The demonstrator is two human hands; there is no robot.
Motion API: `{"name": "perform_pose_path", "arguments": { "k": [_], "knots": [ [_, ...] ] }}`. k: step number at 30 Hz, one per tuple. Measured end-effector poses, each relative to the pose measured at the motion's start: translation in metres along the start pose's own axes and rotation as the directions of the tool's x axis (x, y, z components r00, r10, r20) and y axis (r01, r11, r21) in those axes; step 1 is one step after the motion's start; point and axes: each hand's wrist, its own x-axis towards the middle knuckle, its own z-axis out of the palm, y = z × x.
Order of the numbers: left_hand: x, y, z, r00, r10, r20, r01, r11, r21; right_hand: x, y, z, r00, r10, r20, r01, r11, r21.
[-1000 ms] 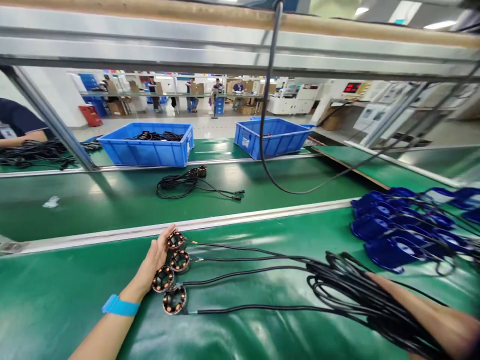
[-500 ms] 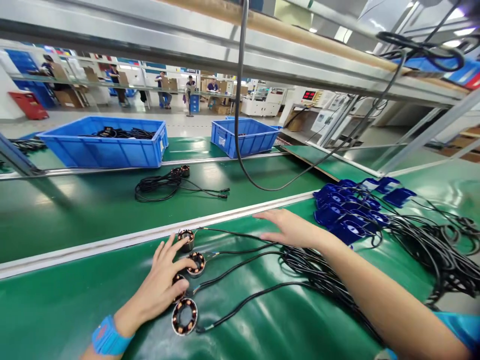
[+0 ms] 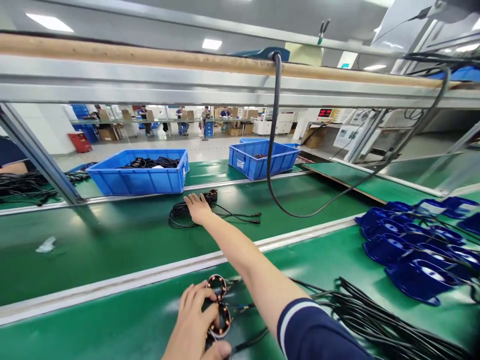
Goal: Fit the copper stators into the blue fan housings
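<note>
On the far green belt, in the head view, the right hand is reaching out flat, its grip spread and fingers lying on a loose cable bundle whose small wound coil sits just beyond the fingertips; it is not closing on anything. On the near table, the left hand is pinching a cluster of copper-wound stator rings, thumb and fingers curled round them, their black leads trailing right toward a heap of blue fan housings. Two blue bins are standing behind the belt. Judged from appearance, the bundle is looking light and limp, likely to sag and snag; the rigid coil end or the gathered middle is offering the surer hold, while the fine copper windings are appearing fragile and better left unpressed. Against the earlier frame, the right hand is now lying across the rail on the far belt rather than hovering flat over the near leads, and the left hand is now gripping the rings more closely.
</note>
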Motion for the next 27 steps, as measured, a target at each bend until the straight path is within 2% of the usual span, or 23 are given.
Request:
{"name": "perform_pose_path", "arguments": {
  "k": [2,4,7,10,14,17,19,21,23,25,27],
  "knots": [
    [0.0,-0.002,0.005,1.0,-0.012,-0.023,0.013,0.999,0.036,0.008,-0.001,0.001,0.996,0.078,0.03,-0.077,0.996,-0.044],
    [-0.001,-0.004,0.007,0.999,-0.013,-0.046,0.015,0.999,0.04,0.004,0.003,-0.005,0.992,0.116,0.058,-0.111,0.99,-0.086],
    [-0.002,-0.003,0.006,0.998,0.012,-0.066,-0.011,1.0,0.004,-0.031,0.021,-0.031,0.991,0.132,0.033,-0.126,0.981,-0.148],
    [-0.003,-0.002,-0.001,0.999,0.02,-0.047,-0.018,0.999,0.03,-0.103,0.053,-0.073,0.98,0.197,-0.013,-0.195,0.955,-0.225],
    [0.0,-0.003,-0.01,0.997,0.013,0.079,-0.024,0.991,0.135,-0.221,0.101,-0.127,0.937,0.351,0.005,-0.324,0.872,-0.368],
    [0.004,-0.005,-0.015,0.989,-0.013,0.149,-0.014,0.985,0.174,-0.29,0.127,-0.145,0.893,0.446,0.058,-0.373,0.805,-0.462],
    [0.01,-0.004,-0.018,0.982,-0.049,0.182,0.016,0.983,0.18,-0.315,0.139,-0.144,0.877,0.468,0.112,-0.361,0.794,-0.489],
    [0.017,-0.001,-0.022,0.971,-0.104,0.214,0.067,0.982,0.176,-0.319,0.148,-0.136,0.885,0.415,0.211,-0.316,0.869,-0.382],
    [0.026,0.005,-0.026,0.954,-0.157,0.255,0.113,0.978,0.178,-0.301,0.152,-0.123,0.911,0.309,0.273,-0.264,0.946,-0.19],
    [0.034,0.012,-0.029,0.938,-0.193,0.289,0.138,0.97,0.202,-0.264,0.151,-0.106,0.944,0.23,0.237,-0.226,0.973,-0.042],
    [0.04,0.017,-0.031,0.927,-0.216,0.307,0.143,0.96,0.241,-0.213,0.145,-0.086,0.964,0.216,0.156,-0.219,0.976,-0.001]
  ]
}}
